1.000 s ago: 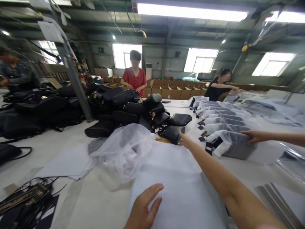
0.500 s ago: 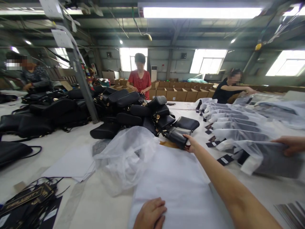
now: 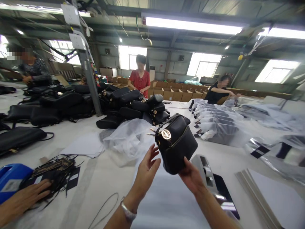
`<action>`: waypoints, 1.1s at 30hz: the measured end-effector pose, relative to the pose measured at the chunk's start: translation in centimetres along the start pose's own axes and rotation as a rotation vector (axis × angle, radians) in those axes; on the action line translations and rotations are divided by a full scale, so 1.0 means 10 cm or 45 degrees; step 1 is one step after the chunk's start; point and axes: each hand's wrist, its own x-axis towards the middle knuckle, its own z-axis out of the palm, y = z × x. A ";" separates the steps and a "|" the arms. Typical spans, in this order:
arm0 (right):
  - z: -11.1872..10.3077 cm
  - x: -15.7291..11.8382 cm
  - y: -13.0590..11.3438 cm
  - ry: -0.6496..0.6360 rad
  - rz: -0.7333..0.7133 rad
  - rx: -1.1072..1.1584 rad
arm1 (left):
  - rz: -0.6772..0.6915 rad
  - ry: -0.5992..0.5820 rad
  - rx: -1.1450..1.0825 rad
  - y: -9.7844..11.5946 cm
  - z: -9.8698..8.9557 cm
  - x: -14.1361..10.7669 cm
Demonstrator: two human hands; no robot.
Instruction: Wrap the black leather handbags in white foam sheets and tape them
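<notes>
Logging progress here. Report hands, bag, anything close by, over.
Right hand gripping black bag. Left hand open, close beside it. White sheet beneath. Another person's hand at straps.

Right hand (image 3: 192, 176): grips a black handbag (image 3: 179, 148) with round gold medallion (image 3: 166, 134)
Left hand (image 3: 145, 170): fingers apart, beside it
Table (image 3: 91, 187): heaped black handbags (image 3: 128, 98), row of translucent-wrapped bags (image 3: 220, 120)

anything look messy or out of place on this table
Nothing looks damaged or spilled. The untidiest spot is the tangle of black straps and tags at near left, its cords looping loosely, another person's hand on it. The translucent plastic also lies crumpled beside white sheets. The black handbag in the right hand looks intact.
</notes>
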 end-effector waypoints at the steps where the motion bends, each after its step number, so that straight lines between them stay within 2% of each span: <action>1: -0.04 -0.19 0.16 -0.030 0.000 -0.011 | 0.026 0.029 -0.021 0.09 0.04 -0.08; 4: -0.13 -0.66 0.54 -0.125 0.014 -0.091 | 0.051 0.138 0.058 0.18 0.05 -0.38; 7: -0.28 -0.94 0.70 -0.165 0.178 -0.366 | 0.000 0.093 0.187 0.12 -0.06 -0.65; 9: -0.40 -1.10 0.70 -0.223 0.370 -0.644 | -0.021 -0.002 0.215 0.06 -0.17 -0.77; 11: -0.46 -1.28 0.61 -0.362 0.530 -0.923 | -0.007 -0.071 0.243 0.01 -0.27 -0.85; 13: -0.42 -1.49 0.44 -0.570 0.537 -1.186 | -0.005 -0.138 0.291 -0.04 -0.34 -0.92; 14: -0.37 -1.59 0.33 -0.679 0.447 -1.311 | -0.006 -0.160 0.313 -0.05 -0.36 -0.95; 15: -0.29 -1.68 0.21 -0.776 0.280 -1.429 | -0.002 -0.167 0.329 -0.07 -0.38 -0.98; 17: -0.13 -1.81 -0.01 -0.856 -0.280 -1.606 | 0.025 -0.127 0.343 -0.08 -0.39 -1.04; 20: 0.04 -1.78 -0.19 -0.730 -1.235 -1.733 | 0.086 0.066 0.349 -0.06 -0.39 -1.14; 22: 0.09 -1.64 -0.18 -0.637 -1.596 -1.809 | 0.105 0.197 0.363 -0.03 -0.37 -1.19; 24: 0.12 -1.47 -0.08 -0.567 -1.719 -1.903 | 0.136 0.284 0.427 0.01 -0.35 -1.25; 26: 0.12 -1.30 0.08 -0.498 -1.720 -1.979 | 0.201 0.303 0.551 0.05 -0.34 -1.31; 30: 0.07 -1.08 0.38 -0.427 -1.718 -2.036 | 0.331 0.263 0.767 0.06 -0.38 -1.39; 33: -0.01 -1.03 0.48 -0.379 -1.778 -2.023 | 0.309 0.191 0.695 0.03 -0.43 -1.40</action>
